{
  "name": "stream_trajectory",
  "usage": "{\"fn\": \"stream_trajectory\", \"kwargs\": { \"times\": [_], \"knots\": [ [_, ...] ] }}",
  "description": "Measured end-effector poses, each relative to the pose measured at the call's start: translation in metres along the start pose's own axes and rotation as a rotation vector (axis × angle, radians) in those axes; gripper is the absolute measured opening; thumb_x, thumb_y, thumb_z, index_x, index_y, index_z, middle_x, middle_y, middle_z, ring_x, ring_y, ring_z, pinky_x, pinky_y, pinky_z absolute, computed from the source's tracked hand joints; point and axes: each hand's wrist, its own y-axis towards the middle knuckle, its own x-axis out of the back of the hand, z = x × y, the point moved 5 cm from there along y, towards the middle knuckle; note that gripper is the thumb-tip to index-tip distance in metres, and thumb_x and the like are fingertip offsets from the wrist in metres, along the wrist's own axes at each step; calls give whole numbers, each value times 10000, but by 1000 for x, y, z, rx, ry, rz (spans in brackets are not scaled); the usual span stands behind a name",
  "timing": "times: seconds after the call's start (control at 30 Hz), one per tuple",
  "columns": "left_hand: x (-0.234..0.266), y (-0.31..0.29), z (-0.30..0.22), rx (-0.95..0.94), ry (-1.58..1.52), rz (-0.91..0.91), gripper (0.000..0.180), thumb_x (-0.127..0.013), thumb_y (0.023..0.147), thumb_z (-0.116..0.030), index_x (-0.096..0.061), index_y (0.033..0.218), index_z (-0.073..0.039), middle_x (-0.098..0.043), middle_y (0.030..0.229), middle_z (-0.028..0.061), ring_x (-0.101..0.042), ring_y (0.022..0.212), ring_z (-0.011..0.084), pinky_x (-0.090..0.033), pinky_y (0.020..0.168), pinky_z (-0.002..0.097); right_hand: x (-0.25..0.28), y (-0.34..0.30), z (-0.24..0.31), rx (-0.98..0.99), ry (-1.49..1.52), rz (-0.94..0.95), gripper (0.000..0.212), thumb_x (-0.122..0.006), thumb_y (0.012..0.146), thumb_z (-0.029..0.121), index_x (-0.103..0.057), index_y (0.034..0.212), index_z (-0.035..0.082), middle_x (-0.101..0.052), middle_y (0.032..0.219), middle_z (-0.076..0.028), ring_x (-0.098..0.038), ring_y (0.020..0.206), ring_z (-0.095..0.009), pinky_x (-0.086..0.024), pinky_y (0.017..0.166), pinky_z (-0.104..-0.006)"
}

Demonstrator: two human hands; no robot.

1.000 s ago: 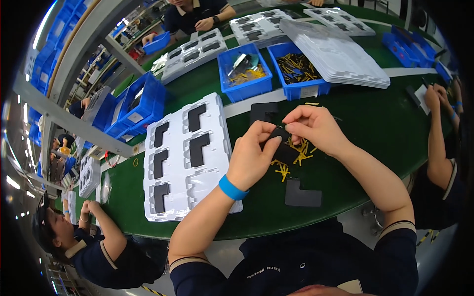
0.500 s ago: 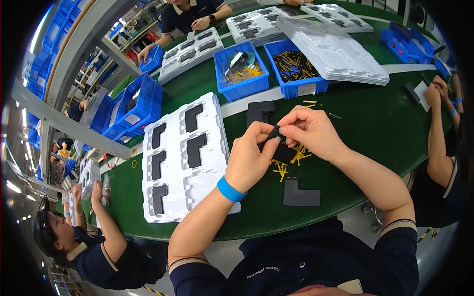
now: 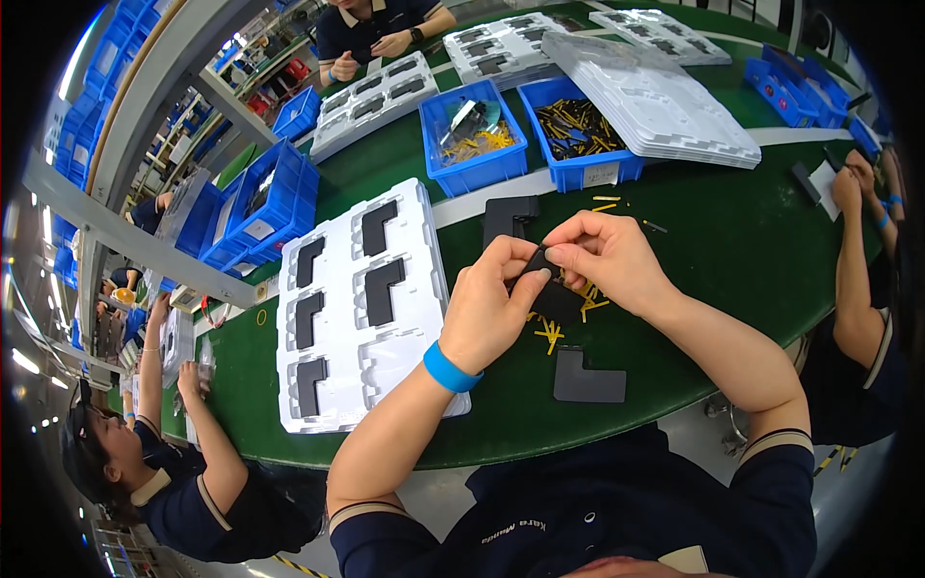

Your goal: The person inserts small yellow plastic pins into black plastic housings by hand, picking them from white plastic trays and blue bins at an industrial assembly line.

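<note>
the left hand (image 3: 493,306) clamps a matte black piece (image 3: 561,300) between thumb and fingers; the right hand (image 3: 609,262) pinches its corner. thin yellow strips (image 3: 549,333) lie beneath the hands, an l-shaped plate (image 3: 586,381) on their near side, a moulded white tray (image 3: 344,289) left of them.

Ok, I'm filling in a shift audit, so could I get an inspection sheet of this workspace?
Surface: green tabletop, in use.
Job's things: white moulded tray bearing five black L-shaped parts; another black L-shaped part lies on the tabletop.
Clutter: thin yellow strips, loose near the hands.
Hands: left hand holds a black piece, partly hidden; right hand has its fingers at the piece's upper edge, grip unclear.
Cables: none clear enough to identify.
Surroundings: blue plastic bins, stacked white trays, co-workers left, right and opposite.
</note>
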Motion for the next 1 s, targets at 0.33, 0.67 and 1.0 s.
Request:
{"fn": "stream_trajectory", "kwargs": {
  "times": [0.33, 0.67, 1.0],
  "knots": [
    [1, -1, -2, 21, 2, 8, 236, -611, 854, -11, -533, 1075, 18, -645, 775, 39, -548, 691, 54, -442, 634, 202, -1, -1, 0, 5, -60, 25, 154, -635, 875, 177, -605, 835, 31, -568, 684, 22, -507, 583, -34, -413, 517, -194],
    [3, 1, 5, -1, -132, 28, 275, -596, 866, -15, -540, 1135, 8, -651, 805, 36, -564, 724, 55, -450, 641, 196, 1, 3, -5, 12, -44, 62, 182, -630, 881, 207, -597, 822, 38, -560, 695, 25, -491, 581, -29, -400, 520, -190],
    [6, 2, 3, 20, -203, 23, 284, -591, 874, -43, -538, 1149, 7, -663, 827, 43, -590, 717, 63, -477, 607, 202, 2, 6, -8, -60, 105, 138, 179, -599, 896, 196, -594, 826, 32, -545, 658, 9, -499, 555, -45, -403, 504, -191]
  ]
}}
